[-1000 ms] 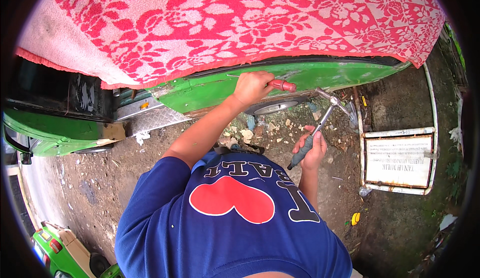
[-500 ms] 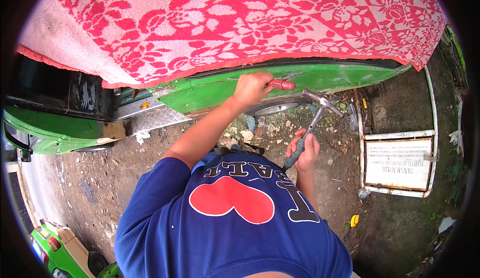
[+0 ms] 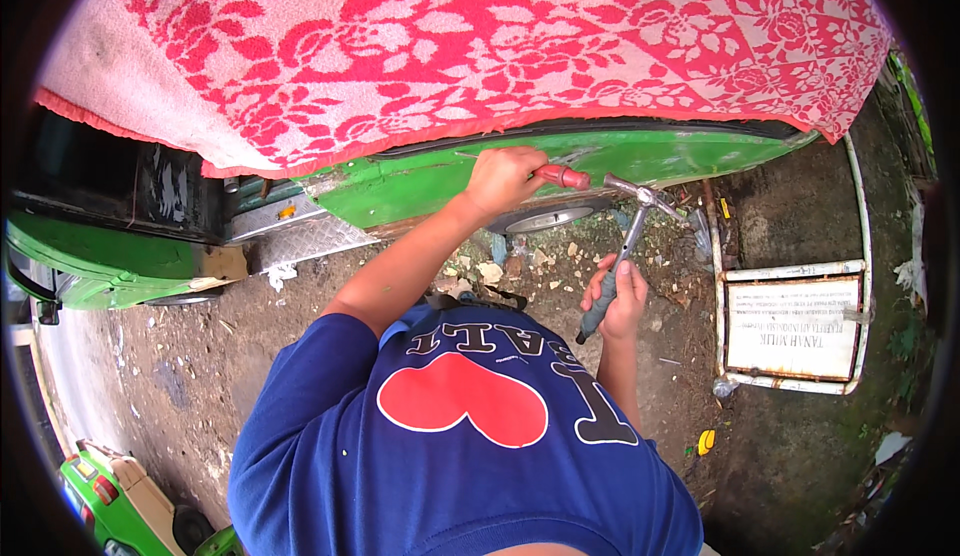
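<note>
My left hand (image 3: pixel 506 180) is closed around a screwdriver with a red handle (image 3: pixel 563 177); its thin shaft points left, close to the green car body panel (image 3: pixel 420 181). Whether the tip touches the panel is hard to tell. In my right hand (image 3: pixel 624 301) is a metal hammer (image 3: pixel 630 241) with a grey-wrapped grip, its fingers around that grip. The hammer's head is up, just right of the screwdriver's butt end, with a small gap between them.
A red-and-pink floral towel (image 3: pixel 480 46) drapes over the car's top. Below the panel shows a wheel (image 3: pixel 550 220). Rubble (image 3: pixel 490 273) litters the ground. A white-framed sign (image 3: pixel 795 326) lies at right; another green vehicle (image 3: pixel 110 501) stands lower left.
My right hand has shifted slightly right, and the hammer's head has dropped a little with its grip swinging away from my shirt. The left hand and screwdriver have hardly moved.
</note>
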### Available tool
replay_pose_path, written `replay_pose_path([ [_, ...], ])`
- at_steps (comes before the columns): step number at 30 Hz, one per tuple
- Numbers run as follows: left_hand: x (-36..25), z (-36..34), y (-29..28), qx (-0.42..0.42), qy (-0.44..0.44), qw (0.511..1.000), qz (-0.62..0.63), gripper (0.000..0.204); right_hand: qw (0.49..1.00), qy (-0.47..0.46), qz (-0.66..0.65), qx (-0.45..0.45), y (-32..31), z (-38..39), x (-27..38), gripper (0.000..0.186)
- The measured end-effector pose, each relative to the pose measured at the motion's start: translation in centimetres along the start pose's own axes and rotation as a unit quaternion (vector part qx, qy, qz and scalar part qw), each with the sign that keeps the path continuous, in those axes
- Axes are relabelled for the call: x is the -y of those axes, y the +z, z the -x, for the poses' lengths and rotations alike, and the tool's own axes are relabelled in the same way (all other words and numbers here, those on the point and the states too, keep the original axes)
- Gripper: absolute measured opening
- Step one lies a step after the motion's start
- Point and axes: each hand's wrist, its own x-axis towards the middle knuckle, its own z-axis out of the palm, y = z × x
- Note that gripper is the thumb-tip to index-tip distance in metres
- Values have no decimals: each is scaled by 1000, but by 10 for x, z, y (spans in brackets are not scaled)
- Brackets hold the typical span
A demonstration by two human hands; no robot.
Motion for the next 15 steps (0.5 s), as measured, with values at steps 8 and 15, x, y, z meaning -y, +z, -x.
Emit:
replay_pose_path([
  [8, 2, 4, 2, -4, -4, 1000, 6, 13, 1000, 10, -20, -9, 0, 2, -3, 38],
  [15, 1, 3, 3, -2, -7, 1000, 0, 12, 1000, 10, -23, -6, -2, 2, -4, 37],
])
